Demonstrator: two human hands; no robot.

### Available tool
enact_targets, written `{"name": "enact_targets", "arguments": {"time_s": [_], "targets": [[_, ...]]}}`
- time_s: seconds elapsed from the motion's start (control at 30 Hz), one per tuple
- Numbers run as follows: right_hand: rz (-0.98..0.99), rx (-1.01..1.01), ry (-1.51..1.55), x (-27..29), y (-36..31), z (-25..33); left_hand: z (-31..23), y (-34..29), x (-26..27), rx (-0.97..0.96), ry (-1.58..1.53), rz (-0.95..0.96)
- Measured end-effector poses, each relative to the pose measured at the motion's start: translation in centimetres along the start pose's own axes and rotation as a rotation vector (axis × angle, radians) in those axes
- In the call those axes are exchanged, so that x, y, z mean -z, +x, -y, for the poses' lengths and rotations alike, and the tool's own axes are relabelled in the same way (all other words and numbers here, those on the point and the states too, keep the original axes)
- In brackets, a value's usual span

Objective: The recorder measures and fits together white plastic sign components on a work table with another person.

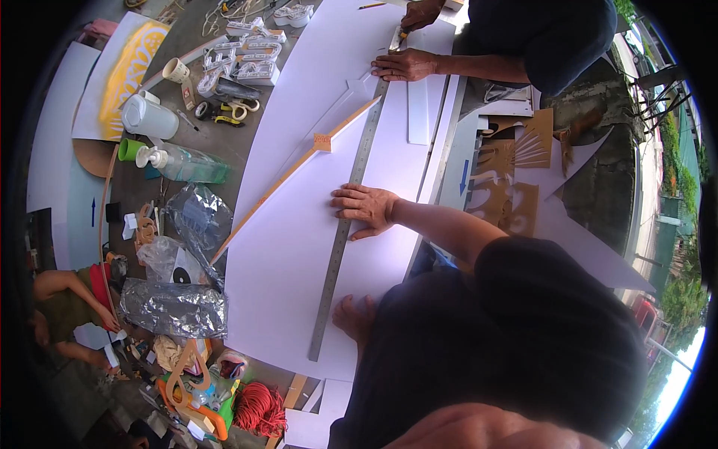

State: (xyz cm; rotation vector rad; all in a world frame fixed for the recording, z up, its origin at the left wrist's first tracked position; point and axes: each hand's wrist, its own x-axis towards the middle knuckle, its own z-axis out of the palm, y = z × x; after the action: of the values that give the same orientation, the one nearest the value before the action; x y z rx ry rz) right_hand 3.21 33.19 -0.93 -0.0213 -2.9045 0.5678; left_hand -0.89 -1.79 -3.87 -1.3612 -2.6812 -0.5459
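Observation:
A long metal ruler [327,299] lies across a large white sheet [284,284]. My right hand [366,208] presses palm-down over the ruler's middle, fingers spread and thumb apart. Lower down, my left hand [354,318] rests on the sheet just right of the ruler, partly hidden by my body; its visible fingers are apart and hold nothing. At the far end, another person's hand [407,65] lies flat on the ruler, while their other hand [422,15] grips a utility knife [402,35] beside it. A thin, brown-faced angled strip [288,172] lies on the sheet, left of the ruler.
Along the left stand a clear pump bottle [191,165], a white jug [149,116], tape rolls [238,112] and white letter shapes [258,63]. Clear plastic wrap [176,307] and red cord [259,409] lie nearer. Brown cut-out boards [523,150] sit right. Another person's arm [67,288] shows far left.

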Motion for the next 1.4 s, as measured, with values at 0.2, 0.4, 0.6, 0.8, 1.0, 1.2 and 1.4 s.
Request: {"name": "enact_targets", "arguments": {"time_s": [0.2, 0.4, 0.6, 0.8, 1.0, 1.2, 1.4], "targets": [[-0.023, 0.013, 0.006, -0.2, 0.0, 0.1, 0.0, 0.0, 0.2, 0.008, -0.003, 0.017], [-0.015, 0.038, 0.022, 0.5, 0.3, -0.1, -0.3, 0.7, 0.7, 0.049, -0.034, 0.051], [-0.024, 0.021, -0.001, 0.3, 0.5, 0.1, -0.3, 0.5, 0.9, 0.015, -0.032, 0.040], [-0.009, 0.016, -0.029, 0.3, 0.5, 0.2, -0.1, 0.4, 0.8, 0.009, -0.036, 0.046], [-0.025, 0.023, -0.023, 0.3, 0.3, 0.0, -0.3, 0.7, 1.0, -0.009, -0.039, 0.026], [0.003, 0.008, -0.023, 0.2, 0.2, 0.0, -0.3, 0.5, 0.8, 0.014, -0.051, 0.048], [0.008, -0.003, -0.023, 0.3, 0.3, 0.1, 0.0, 0.4, 0.6, -0.015, -0.039, 0.008]]}}
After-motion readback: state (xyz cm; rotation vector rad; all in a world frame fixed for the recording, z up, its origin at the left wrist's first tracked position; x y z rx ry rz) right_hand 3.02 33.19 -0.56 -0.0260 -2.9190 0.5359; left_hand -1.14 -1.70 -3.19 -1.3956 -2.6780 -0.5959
